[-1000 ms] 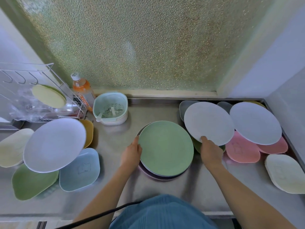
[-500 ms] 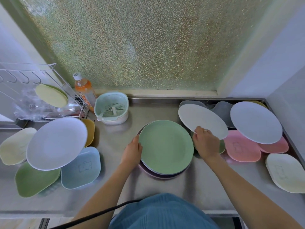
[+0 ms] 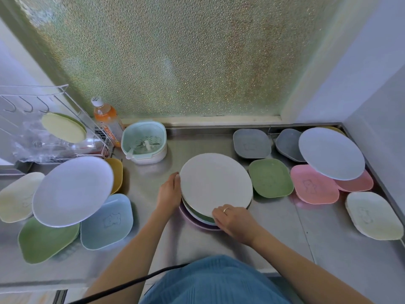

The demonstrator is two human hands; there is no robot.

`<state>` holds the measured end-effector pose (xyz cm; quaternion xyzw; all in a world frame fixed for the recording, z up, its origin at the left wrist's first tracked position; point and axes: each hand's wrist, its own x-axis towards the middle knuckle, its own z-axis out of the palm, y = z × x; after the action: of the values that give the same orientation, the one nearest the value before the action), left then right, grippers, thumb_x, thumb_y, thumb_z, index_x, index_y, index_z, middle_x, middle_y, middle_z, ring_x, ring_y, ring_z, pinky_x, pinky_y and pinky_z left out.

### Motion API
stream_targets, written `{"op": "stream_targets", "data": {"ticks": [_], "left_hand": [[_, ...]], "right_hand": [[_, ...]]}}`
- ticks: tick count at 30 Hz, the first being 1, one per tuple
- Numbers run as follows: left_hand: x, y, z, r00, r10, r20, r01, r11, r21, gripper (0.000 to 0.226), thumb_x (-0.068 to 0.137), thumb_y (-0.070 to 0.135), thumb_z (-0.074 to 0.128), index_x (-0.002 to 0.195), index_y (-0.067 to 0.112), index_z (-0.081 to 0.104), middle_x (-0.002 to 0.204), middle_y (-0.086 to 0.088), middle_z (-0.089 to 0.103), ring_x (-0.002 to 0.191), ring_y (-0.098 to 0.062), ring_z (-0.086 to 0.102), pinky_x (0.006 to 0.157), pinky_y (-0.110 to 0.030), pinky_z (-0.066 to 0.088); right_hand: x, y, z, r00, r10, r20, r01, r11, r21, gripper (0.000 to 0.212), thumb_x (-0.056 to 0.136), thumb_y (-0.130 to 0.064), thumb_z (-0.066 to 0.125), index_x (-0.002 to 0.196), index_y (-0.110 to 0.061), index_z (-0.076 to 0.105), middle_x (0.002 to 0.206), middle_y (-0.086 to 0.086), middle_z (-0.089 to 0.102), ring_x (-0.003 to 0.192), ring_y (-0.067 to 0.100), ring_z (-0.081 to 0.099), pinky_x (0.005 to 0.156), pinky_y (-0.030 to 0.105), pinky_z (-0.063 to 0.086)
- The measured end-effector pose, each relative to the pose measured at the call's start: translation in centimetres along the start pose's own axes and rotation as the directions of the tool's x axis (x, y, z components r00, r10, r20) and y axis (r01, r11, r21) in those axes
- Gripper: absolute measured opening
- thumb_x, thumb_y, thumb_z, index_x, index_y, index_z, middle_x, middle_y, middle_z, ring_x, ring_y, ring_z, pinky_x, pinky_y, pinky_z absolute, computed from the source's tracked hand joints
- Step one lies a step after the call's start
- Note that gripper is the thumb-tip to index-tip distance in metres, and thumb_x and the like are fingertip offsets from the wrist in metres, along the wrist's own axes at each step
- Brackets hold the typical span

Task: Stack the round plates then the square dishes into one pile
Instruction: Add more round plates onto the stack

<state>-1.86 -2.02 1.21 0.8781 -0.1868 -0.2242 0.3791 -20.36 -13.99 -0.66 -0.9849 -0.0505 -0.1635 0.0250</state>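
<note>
The white round plate (image 3: 215,184) lay on top of the pile (image 3: 198,220), directly ahead of the right hand (image 3: 235,220) and to the inner side of the left hand (image 3: 168,191). The right hand's fingers (image 3: 219,212) curled over the plate's near rim, gripping it, a ring showing on one finger. The left hand rested with straight fingers against the plate's left edge, steadying and not clasping. The plate sat a little off the green and purple rims beneath, which showed only at its near-left side, so it probably needed a small nudge toward the person before release.

The next round plates lay well apart from both hands. One pale round plate (image 3: 73,190) rested tilted on square dishes out beyond the left fingers; another pale round plate (image 3: 331,153) rested on the pink square dish (image 3: 314,187) and its neighbours out beyond the right fingers. Each hand was nearer its own side's plate. Being round, neither offered a long axis to favour; any near rim would serve. The green square dish (image 3: 270,178) sat just beside the pile, to the outer side of the right fingers.
</note>
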Motion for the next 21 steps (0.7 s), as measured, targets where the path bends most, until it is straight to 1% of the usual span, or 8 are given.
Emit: {"op": "stream_targets", "data": {"ticks": [3, 5, 7, 8, 10, 13, 17, 21], "left_hand": [[0.0, 0.3, 0.3, 1.000, 0.010, 0.025, -0.011, 1.000, 0.010, 0.036, 0.100, 0.025, 0.031, 0.125, 0.011, 0.052, 0.116, -0.014, 0.063, 0.107, -0.034, 0.056, 0.079, -0.029, 0.037], [0.1, 0.5, 0.5, 0.999, 0.006, 0.039, -0.007, 1.000, 0.024, 0.034, 0.099, 0.021, 0.032, 0.125, 0.009, 0.050, 0.114, -0.017, 0.063, 0.104, -0.035, 0.057, 0.078, -0.030, 0.039], [0.1, 0.6, 0.6, 0.999, -0.001, 0.042, -0.001, 0.999, 0.044, 0.034, 0.099, 0.018, 0.032, 0.129, 0.009, 0.047, 0.116, -0.020, 0.062, 0.103, -0.037, 0.056, 0.082, -0.035, 0.044], [0.1, 0.7, 0.7, 0.999, -0.002, 0.044, 0.000, 0.998, 0.056, 0.036, 0.099, 0.016, 0.032, 0.132, 0.009, 0.044, 0.117, -0.021, 0.061, 0.104, -0.038, 0.056, 0.085, -0.037, 0.045], [0.1, 0.8, 0.7, 0.999, -0.001, 0.054, -0.004, 0.997, 0.077, 0.041, 0.098, 0.015, 0.033, 0.138, 0.010, 0.038, 0.122, -0.022, 0.059, 0.108, -0.039, 0.055, 0.090, -0.040, 0.046], [-0.2, 1.0, 0.7, 0.997, -0.006, 0.079, -0.002, 0.994, 0.108, 0.049, 0.097, 0.012, 0.034, 0.146, 0.010, 0.028, 0.131, -0.022, 0.054, 0.117, -0.038, 0.051, 0.095, -0.039, 0.042], [-0.3, 1.0, 0.9, 0.994, 0.012, 0.110, -0.030, 0.987, 0.161, 0.052, 0.097, 0.011, 0.033, 0.147, 0.011, 0.022, 0.138, -0.020, 0.047, 0.121, -0.036, 0.049, 0.098, -0.037, 0.040], [-0.3, 0.9, 1.1, 0.988, 0.030, 0.148, -0.073, 0.954, 0.290, 0.054, 0.097, 0.012, 0.032, 0.148, 0.009, 0.015, 0.144, -0.017, 0.040, 0.123, -0.036, 0.048, 0.101, -0.040, 0.038]], "right_hand": [[0.0, -0.4, 0.0, 0.997, 0.038, 0.074, -0.041, 0.998, 0.038, 0.017, 0.074, -0.014, 0.071, 0.077, -0.015, 0.055, 0.063, -0.003, 0.057, 0.053, 0.015, 0.054, 0.034, 0.025, 0.042], [0.0, -0.5, -0.2, 0.993, 0.051, 0.103, -0.057, 0.997, 0.055, 0.006, 0.083, -0.018, 0.058, 0.079, -0.015, 0.056, 0.065, -0.003, 0.059, 0.055, 0.015, 0.056, 0.035, 0.025, 0.043], [0.0, -0.5, -0.5, 0.992, 0.071, 0.107, -0.080, 0.993, 0.083, 0.016, 0.089, -0.022, 0.044, 0.080, -0.015, 0.056, 0.066, -0.002, 0.059, 0.056, 0.015, 0.056, 0.036, 0.026, 0.043], [0.0, -0.5, -0.6, 0.991, 0.082, 0.110, -0.091, 0.992, 0.087, 0.018, 0.089, -0.023, 0.042, 0.079, -0.015, 0.055, 0.066, -0.002, 0.059, 0.056, 0.015, 0.055, 0.036, 0.026, 0.043], [0.0, -0.5, -0.9, 0.991, 0.089, 0.102, -0.099, 0.990, 0.098, 0.018, 0.088, -0.023, 0.043, 0.077, -0.015, 0.055, 0.064, -0.002, 0.058, 0.054, 0.016, 0.055, 0.035, 0.025, 0.042], [-0.3, -0.7, -1.2, 0.993, 0.092, 0.073, -0.100, 0.988, 0.119, 0.020, 0.087, -0.023, 0.045, 0.074, -0.014, 0.057, 0.061, -0.002, 0.057, 0.053, 0.016, 0.054, 0.034, 0.025, 0.040], [-0.5, -0.7, -1.4, 0.991, 0.096, 0.088, -0.109, 0.982, 0.155, 0.020, 0.086, -0.023, 0.044, 0.074, -0.014, 0.058, 0.061, -0.002, 0.057, 0.052, 0.017, 0.054, 0.034, 0.025, 0.040], [-0.6, -0.6, -1.6, 0.983, 0.122, 0.134, -0.150, 0.965, 0.218, 0.013, 0.083, -0.023, 0.046, 0.077, -0.016, 0.055, 0.062, -0.002, 0.057, 0.055, 0.017, 0.055, 0.035, 0.025, 0.041]]}}
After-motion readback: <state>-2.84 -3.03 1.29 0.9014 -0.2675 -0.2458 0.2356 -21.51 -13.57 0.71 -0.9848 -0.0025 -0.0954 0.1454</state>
